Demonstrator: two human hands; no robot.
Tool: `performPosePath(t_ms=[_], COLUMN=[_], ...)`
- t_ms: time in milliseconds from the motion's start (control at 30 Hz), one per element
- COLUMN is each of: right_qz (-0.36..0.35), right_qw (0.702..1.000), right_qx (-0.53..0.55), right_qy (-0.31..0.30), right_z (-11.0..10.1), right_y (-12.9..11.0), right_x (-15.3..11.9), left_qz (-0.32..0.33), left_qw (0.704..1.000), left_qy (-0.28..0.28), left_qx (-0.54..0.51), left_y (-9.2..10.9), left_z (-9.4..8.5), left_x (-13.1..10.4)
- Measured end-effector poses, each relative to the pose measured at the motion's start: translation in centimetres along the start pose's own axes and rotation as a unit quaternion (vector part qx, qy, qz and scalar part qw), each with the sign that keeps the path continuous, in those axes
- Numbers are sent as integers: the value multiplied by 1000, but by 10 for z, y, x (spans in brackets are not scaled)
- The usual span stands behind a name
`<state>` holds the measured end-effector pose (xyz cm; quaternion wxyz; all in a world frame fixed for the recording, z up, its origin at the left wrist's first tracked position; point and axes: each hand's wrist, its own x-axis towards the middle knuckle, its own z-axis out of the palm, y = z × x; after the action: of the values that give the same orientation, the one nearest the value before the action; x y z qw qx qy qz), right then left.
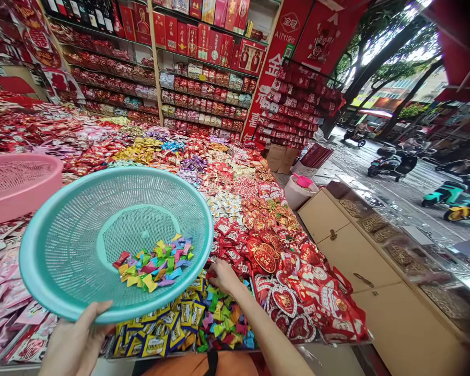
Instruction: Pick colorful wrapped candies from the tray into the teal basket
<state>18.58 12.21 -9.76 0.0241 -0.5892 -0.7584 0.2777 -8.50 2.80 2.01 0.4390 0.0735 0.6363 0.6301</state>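
Turquoise plastic basket (68,245), likely light, stiff, best taken by its rim (141,312), is gripped there by fingers (96,309) of left hand (73,339) over yellow packets (155,344); grip of right hand (224,277), fingertips hidden, cannot be told.

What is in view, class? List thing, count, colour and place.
Large round plastic basket: one, turquoise, front left
Second round plastic basket: one, pink, left edge
Small wrapped pieces: many, multicoloured, turquoise basket and front centre
Rectangular wrapped packets: many, yellow-blue, below turquoise basket
Heaped packets: many, mostly red, centre and right
Upright boxes: many, mostly red, back
Flat-fronted cabinet: one, tan, right
Scooters: several, mixed colours, upper right
Left hand: one, bare, turquoise basket's near rim
Right hand: one, bare, front-centre pieces' edge
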Motion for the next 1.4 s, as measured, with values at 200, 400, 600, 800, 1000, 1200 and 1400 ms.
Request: performPosePath(t_ms=[200,400,600,800,1000,1200,1400], right_qz=[2,-2,-42,-62,-114,-147,-105], right_qw=[1000,999,982,956,956,964,928], right_qx=[6,25,120,151,129,104,194], right_qy=[9,32,142,245,239,195,300], right_z=[1,3,-11,-65,-84,-69,-67], right_y=[-4,-7,-1,-2,-41,-67,-36], right_x=[-2,-7,-29,-53,-41,-27,-42], left_qz=[4,9,-6,-7,-36,-19,-10], left_qw=[1000,1000,1000,998,996,997,999], left_qy=[-9,-18,-23,-53,-74,-61,-48], left_qx=[5,12,10,20,36,42,24], left_y=[3,6,7,-5,-12,-8,0], left_z=[-1,-2,2,-4,-1,1,-3], left_x=[-1,-2,-8,-2,-3,-11,-7])
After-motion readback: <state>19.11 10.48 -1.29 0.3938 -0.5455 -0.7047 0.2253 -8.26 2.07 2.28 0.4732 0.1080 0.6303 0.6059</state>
